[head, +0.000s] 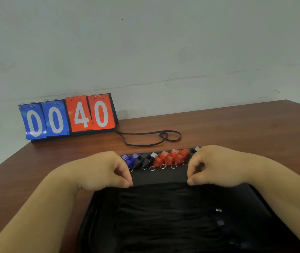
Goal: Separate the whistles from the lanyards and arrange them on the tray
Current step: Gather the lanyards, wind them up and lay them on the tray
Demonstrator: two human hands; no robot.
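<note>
Pinching lanyards (160, 207) on tray (161, 177): left hand (100, 170) and right hand (216, 165) each clamped on bundle's far end. Risk: lifting cords could sweep whistles (163, 158) at tray's far edge askew.

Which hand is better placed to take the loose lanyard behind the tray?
Probably the right hand: the looped end of the lanyard lies nearer it. The left hand is nearer the scoreboard end. Both now pinch the bundle on the tray.

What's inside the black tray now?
Blue, black and red whistles line its far edge; nearer, a pile of black lanyards pinched by the left hand and right hand. The hands hide the row's ends; the pile, anything beneath.
</note>
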